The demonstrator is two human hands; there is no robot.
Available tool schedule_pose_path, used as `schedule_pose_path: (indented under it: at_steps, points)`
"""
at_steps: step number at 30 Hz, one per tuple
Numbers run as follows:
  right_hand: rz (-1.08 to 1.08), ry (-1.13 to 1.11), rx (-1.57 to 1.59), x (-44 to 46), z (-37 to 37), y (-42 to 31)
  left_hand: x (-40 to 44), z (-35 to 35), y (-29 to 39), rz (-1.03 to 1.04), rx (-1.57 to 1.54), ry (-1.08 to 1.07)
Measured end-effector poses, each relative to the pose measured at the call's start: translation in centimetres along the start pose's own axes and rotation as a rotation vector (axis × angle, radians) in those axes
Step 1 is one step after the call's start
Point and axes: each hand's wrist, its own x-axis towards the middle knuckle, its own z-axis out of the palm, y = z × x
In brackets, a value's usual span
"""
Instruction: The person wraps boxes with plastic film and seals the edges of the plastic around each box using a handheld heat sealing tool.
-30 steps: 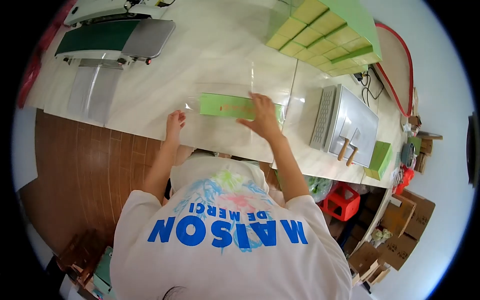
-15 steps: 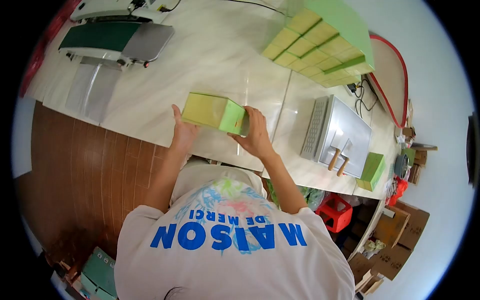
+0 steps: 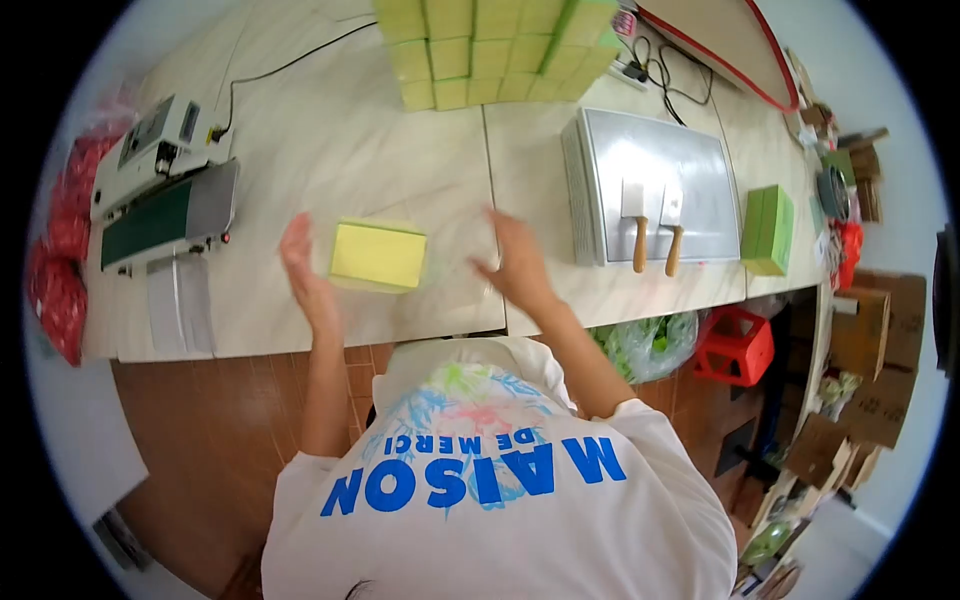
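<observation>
A yellow-green box (image 3: 379, 255) rests on the pale marbled table in front of me, its yellow face toward me. My left hand (image 3: 310, 272) is just left of the box, apart from it, fingers stretched out and slightly blurred. To the right, my right hand (image 3: 517, 262) hovers over the table with thumb and fingers spread and nothing between them. A gap separates it from the box.
A stack of similar boxes (image 3: 490, 55) stands at the back. Two wood-handled scrapers (image 3: 640, 232) lie on a metal case (image 3: 650, 150) at right, beside green boxes (image 3: 767, 230). A machine with a green belt (image 3: 160, 220) stands at left. Cables (image 3: 665, 80) run behind.
Both hands have let go of the box, which now sits on the table. My hands have moved apart to either side. The camera view has turned and shifted.
</observation>
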Motion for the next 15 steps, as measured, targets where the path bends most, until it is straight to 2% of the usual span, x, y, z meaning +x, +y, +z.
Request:
schedule_pose_path:
  at_steps: [1,2,3,4,6,8,10,12,13,15]
  points:
    - [0.091,0.042,-0.118,-0.3,-1.7,2.3,0.0,0.0,1.4,0.179,0.117,0.110]
    - [0.181,0.078,-0.236,-0.5,-3.7,5.0,0.0,0.0,2.6,0.186,0.116,0.087]
    - [0.178,0.232,-0.292,-0.5,-6.6,6.9,-0.2,0.0,3.8,0.242,0.249,0.065]
    - [0.289,0.335,-0.342,-0.8,-9.6,8.4,-0.4,0.3,4.9,0.295,0.380,0.049]
    - [0.428,0.425,-0.589,-2.6,-13.8,12.6,-0.8,1.7,6.9,0.371,0.414,0.015]
    - [0.549,0.316,-0.830,-5.3,-16.4,16.4,-1.5,2.9,8.3,0.171,0.544,-0.294]
    - [0.666,0.263,-0.908,-7.2,-17.3,18.5,-2.0,4.2,8.1,0.238,0.647,-0.286]
    - [0.670,0.211,-0.934,-8.1,-17.5,19.5,-2.8,4.8,8.3,0.130,0.629,-0.383]
    - [0.649,0.199,-0.913,-8.3,-17.4,20.2,-3.0,5.0,8.6,0.122,0.647,-0.357]
    - [0.759,0.129,-0.856,-8.3,-17.2,21.2,-3.5,5.2,9.4,0.099,0.812,-0.455]
